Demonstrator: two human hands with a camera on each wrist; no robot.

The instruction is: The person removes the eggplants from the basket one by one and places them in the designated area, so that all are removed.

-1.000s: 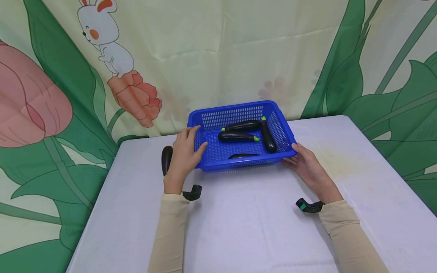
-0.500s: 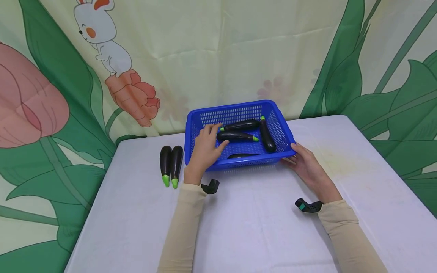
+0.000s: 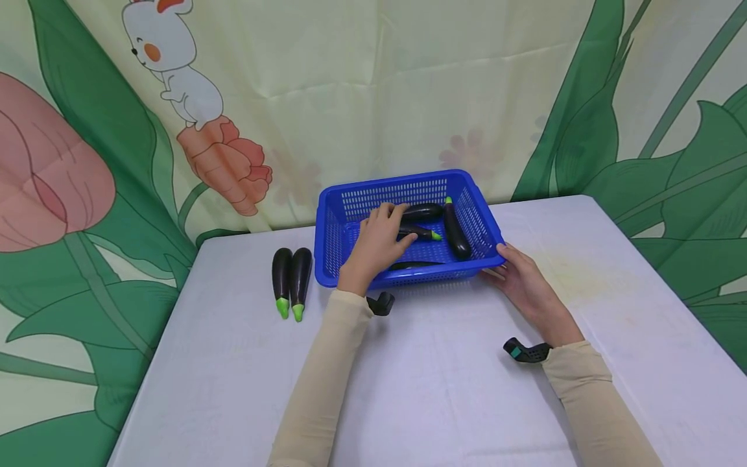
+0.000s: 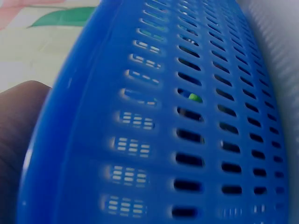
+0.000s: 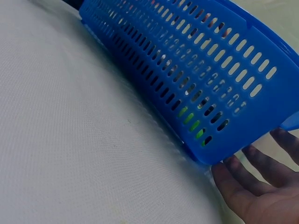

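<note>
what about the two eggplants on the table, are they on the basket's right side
No, both eggplants lie side by side on the white tablecloth left of the blue basket.

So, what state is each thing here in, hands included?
Basket: uncovered, held at one corner.
Inner eggplants: four visible, lying down, some partly hidden.
Outer eggplants: two, lying side by side.
Left hand: over inner eggplants, contact unclear.
Right hand: holding the basket's corner.
Cloth: spread out, faintly stained.
Backdrop: hanging, creased.

head view looking forward and down, both wrist views close, all sharing the blue basket (image 3: pixel 432 274)
</note>
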